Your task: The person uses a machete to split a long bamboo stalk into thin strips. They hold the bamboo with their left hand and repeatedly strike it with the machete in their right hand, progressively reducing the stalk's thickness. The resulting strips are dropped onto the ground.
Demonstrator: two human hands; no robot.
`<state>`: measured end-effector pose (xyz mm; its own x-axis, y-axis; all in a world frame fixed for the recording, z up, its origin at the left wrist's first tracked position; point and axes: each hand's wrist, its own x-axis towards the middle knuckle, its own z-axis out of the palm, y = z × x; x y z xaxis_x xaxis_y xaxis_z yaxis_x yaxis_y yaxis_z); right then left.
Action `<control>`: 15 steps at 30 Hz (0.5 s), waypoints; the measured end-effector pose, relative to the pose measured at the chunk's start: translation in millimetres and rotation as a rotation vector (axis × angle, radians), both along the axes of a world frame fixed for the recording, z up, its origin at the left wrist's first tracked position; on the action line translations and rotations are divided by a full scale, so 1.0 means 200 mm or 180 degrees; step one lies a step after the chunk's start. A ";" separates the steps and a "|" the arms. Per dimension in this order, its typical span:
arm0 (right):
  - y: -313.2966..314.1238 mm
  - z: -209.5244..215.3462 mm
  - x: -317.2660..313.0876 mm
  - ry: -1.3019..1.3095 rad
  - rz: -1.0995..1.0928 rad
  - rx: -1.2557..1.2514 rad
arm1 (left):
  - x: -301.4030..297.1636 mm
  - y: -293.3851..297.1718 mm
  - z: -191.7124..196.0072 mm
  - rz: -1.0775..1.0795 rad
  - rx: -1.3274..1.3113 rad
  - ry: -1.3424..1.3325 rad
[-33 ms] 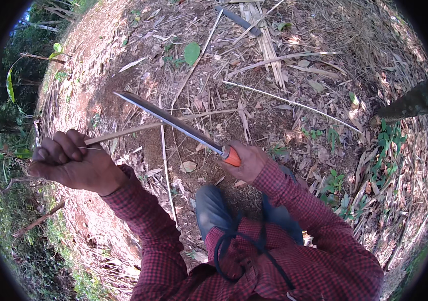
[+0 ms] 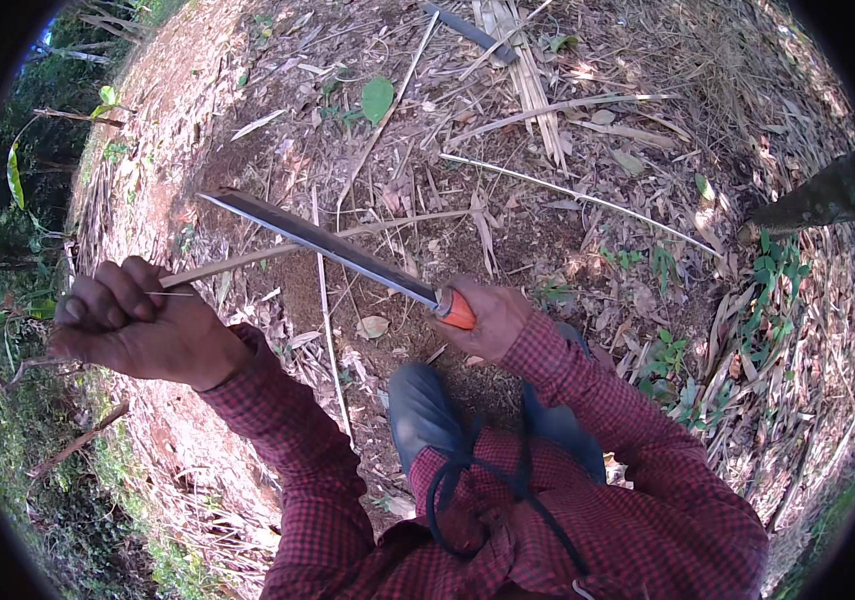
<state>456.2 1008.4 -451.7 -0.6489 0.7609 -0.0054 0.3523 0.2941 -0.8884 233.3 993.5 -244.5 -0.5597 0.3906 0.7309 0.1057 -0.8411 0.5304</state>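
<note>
My left hand [image 2: 142,322] is closed on one end of a long thin wooden strip [image 2: 231,266], perhaps split bamboo. From there the strip runs to the right, slightly bowed, its far end over the ground. My right hand [image 2: 488,319] grips the orange handle of a machete [image 2: 359,260]. Its long blade points up and left and crosses over the strip at a slant, near the strip's middle. Whether the edge touches the strip I cannot tell. A fine sliver sticks out by the left palm.
Dry leaves and litter cover the ground. Ahead lie flat split strips [image 2: 532,90] and a dark flat blade-like piece [image 2: 474,36]. A pale thin stick [image 2: 577,203] lies to the right of centre, with a trunk [image 2: 819,203] beyond it. Green brush [image 2: 22,470] borders the left.
The machete blade has swung a little to the left, its tip now farther left and slightly lower. My left hand has shifted slightly left; both grips stay the same.
</note>
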 end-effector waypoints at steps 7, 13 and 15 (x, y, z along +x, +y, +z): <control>0.10 -0.07 0.04 -0.0299 -0.0020 0.0220 | 0.00 0.06 -0.01 0.0202 -0.0124 0.0137; 0.11 -0.20 0.06 -0.0452 -0.0160 0.0138 | -0.03 0.07 -0.01 -0.0137 -0.0149 0.0165; 0.13 -0.21 0.09 -0.0542 -0.0103 0.0062 | -0.06 0.06 0.01 -0.0235 -0.0178 0.0196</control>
<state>473.5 1033.9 -494.2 -0.6150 0.7824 -0.0982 0.5070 0.2969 -0.8092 222.2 1006.4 -243.0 -0.4827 0.4702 0.7388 0.0785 -0.8170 0.5713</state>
